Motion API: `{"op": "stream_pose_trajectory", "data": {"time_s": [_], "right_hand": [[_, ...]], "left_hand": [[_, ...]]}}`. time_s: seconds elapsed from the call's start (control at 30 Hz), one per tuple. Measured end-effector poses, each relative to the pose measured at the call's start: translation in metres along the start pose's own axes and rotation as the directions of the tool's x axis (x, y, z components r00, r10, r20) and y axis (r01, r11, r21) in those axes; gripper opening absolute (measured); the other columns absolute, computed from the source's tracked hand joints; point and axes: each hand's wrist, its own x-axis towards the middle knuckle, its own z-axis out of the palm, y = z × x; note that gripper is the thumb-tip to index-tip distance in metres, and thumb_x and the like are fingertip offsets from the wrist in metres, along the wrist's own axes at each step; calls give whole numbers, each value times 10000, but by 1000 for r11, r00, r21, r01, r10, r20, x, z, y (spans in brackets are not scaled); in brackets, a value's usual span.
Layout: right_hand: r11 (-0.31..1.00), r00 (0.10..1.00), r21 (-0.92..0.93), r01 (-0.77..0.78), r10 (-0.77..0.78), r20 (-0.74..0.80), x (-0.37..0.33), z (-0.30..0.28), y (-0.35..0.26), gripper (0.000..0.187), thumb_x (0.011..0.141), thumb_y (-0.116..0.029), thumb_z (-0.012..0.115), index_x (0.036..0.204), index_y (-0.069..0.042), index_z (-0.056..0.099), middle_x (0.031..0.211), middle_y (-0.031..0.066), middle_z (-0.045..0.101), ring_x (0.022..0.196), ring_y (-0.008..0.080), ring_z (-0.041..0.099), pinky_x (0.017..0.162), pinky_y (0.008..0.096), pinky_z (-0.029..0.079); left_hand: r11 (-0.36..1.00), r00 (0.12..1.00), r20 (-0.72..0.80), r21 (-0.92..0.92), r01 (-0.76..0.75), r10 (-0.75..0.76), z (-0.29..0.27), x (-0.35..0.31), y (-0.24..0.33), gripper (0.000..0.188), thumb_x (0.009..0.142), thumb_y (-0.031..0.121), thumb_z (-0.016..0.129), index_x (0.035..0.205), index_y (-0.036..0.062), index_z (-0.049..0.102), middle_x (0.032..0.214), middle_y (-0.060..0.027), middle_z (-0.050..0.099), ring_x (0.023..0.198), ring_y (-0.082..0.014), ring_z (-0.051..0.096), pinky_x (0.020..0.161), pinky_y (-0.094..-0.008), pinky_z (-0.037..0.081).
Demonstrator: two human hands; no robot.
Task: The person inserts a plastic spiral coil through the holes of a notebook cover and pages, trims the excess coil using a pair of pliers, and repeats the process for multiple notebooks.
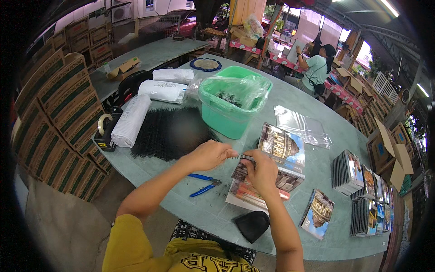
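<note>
My left hand (pixel 209 155) is closed in a pinch on the end of a thin black spiral coil (pixel 233 157), beside the bound edge of a notebook. Fingers of my right hand (pixel 263 171) grip that notebook (pixel 239 172) at its top corner, partly covering it. Just beyond lies a stack of printed notebooks (pixel 283 147) with a domed building on the cover. Blue-handled cutting pliers (pixel 205 183) rest on the table below my left hand. A pile of black spiral coils (pixel 156 133) spreads to the left.
A green tub (pixel 229 119) with plastic film stands at the table's middle. White wrapped rolls (pixel 131 120) and a tape dispenser (pixel 105 133) sit left. Clear plastic sleeves (pixel 302 126), a spiral notebook (pixel 318 213), notebook stacks (pixel 348 171) and a black rounded object (pixel 253 226) lie right and near.
</note>
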Motion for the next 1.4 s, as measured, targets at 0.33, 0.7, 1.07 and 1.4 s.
{"op": "stream_pose_trajectory", "data": {"time_s": [0.33, 0.7, 1.07, 1.4], "right_hand": [[998, 999, 33, -45, 44, 8, -1, 0, 7, 183, 810, -203, 627, 899, -44, 612, 782, 139, 615, 730, 339, 590, 662, 429, 447], [990, 1000, -138, 11, -14, -20, -6, 0, 9, 202, 826, -222, 611, 966, -77, 595, 848, 115, 627, 743, 330, 594, 654, 398, 445], [983, 989, 115, -143, 138, 50, -1, -3, 5, 184, 784, -153, 644, 927, -48, 597, 797, 165, 619, 740, 355, 605, 644, 436, 467], [992, 996, 89, -85, 88, -31, -2, -2, 5, 178, 727, -119, 682, 833, -53, 555, 789, 121, 588, 763, 326, 574, 647, 428, 453]], "left_hand": [[907, 936, 341, 363, -213, 84, 58, -63, -22, 531, 665, 304, 738, 1107, 72, 558, 978, -142, 533, 953, -331, 496, 839, -406, 396], [961, 960, 209, 241, 135, -187, 13, -62, 13, 326, 760, 134, 555, 1036, -5, 452, 947, -226, 542, 901, -418, 530, 761, -505, 432], [916, 967, 199, 396, 68, -157, -17, -19, 50, 347, 783, 205, 528, 1056, 0, 464, 931, -214, 560, 888, -388, 555, 762, -479, 448], [776, 912, 290, 628, 45, -288, -19, -6, 73, 378, 791, 273, 524, 1061, 9, 510, 963, -215, 583, 887, -357, 580, 758, -487, 454]]}}
